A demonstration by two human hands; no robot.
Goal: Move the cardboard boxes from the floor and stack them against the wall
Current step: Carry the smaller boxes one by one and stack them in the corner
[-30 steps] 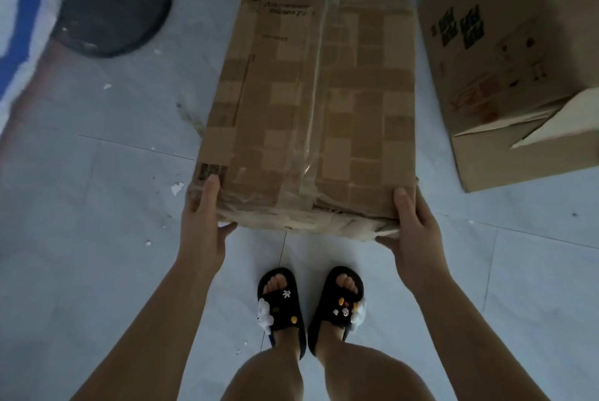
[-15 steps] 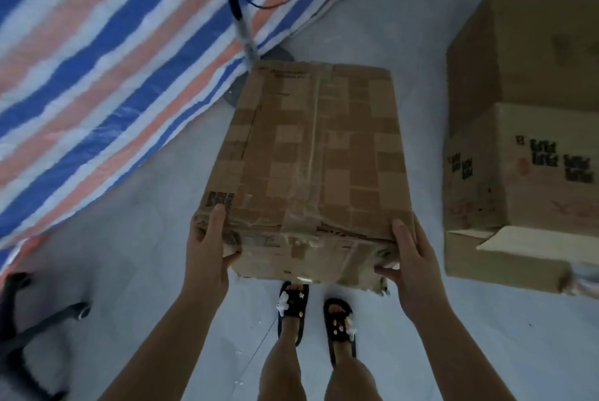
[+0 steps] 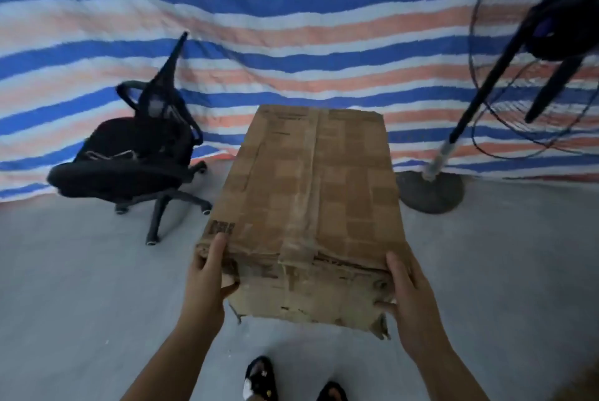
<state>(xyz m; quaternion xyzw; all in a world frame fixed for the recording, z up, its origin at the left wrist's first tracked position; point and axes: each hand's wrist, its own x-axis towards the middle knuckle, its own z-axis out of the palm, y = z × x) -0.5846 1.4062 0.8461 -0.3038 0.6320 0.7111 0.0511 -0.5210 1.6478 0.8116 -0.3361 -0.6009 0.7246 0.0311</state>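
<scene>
1. Carrying: one cardboard box (image 3: 311,206), oblong, brown, heavily taped along the centre seam and across the top in patches. It is held clear of the floor (image 3: 81,287) at the near end, its long axis pointing toward the striped tarpaulin (image 3: 259,27) that covers the wall.
2. Left hand (image 3: 207,274): thumb laid over the near top corner, fingers (image 3: 229,281) curled under the near end; the box is gripped.
3. Right hand (image 3: 411,300): thumb along the opposite top corner, fingers tucked beneath; the box is gripped.
4. Condition: near edge crushed and torn, bottom corners frayed, tape wrinkled. The board is judged soft and tired rather than stiff.
5. Handling: moderate weight is judged from the two-handed hold. Support from beneath is advised; torn flaps and loose tape are not to be trusted as grips. The taped surface is likely slick under the thumbs.
6. Surroundings: a black office chair (image 3: 136,154) stands to the left near the tarpaulin, a pedestal fan (image 3: 431,186) to the right; the gap between them is faced by the box.
</scene>
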